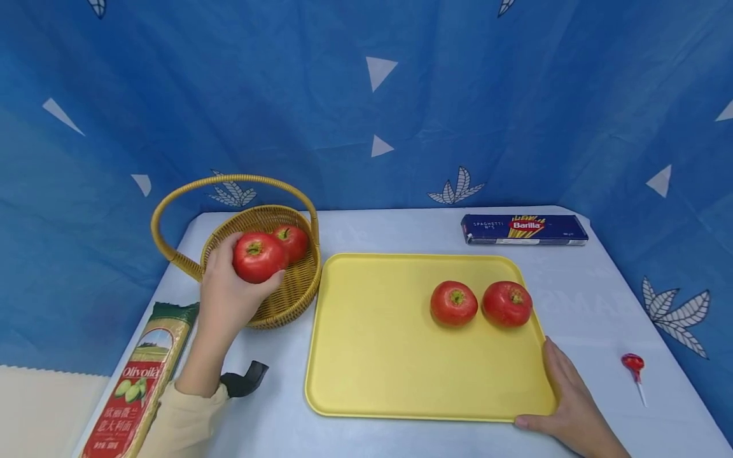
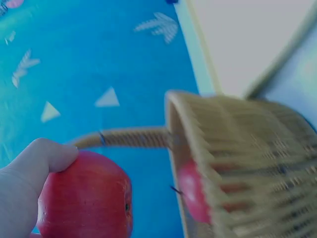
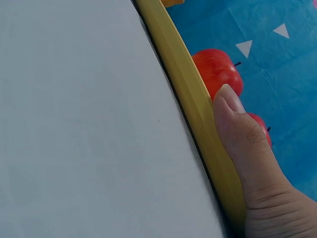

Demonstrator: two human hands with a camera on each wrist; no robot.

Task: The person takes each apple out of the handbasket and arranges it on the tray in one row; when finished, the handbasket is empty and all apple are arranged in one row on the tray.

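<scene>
My left hand (image 1: 228, 294) grips a red apple (image 1: 259, 257) over the wicker basket (image 1: 292, 312), thumb on one side and fingers on the other. Behind it, a second red apple (image 1: 292, 243) lies inside the basket; the left wrist view shows this apple (image 2: 194, 192) past the basket's rim. My right hand (image 1: 572, 402) holds the near right corner of the yellow tray (image 1: 395, 356), its thumb (image 3: 242, 141) against the rim. Two more apples, one red apple (image 1: 453, 303) and another red apple (image 1: 507, 304), sit side by side on the tray's right half.
A blue spaghetti box (image 1: 523, 229) lies behind the tray. On the left is a pack of pasta (image 1: 140, 381), near a black strap (image 1: 245, 380) by the left wrist. A red lollipop (image 1: 633, 364) lies at right. The basket's tall handle (image 1: 235, 180) arches up at the back.
</scene>
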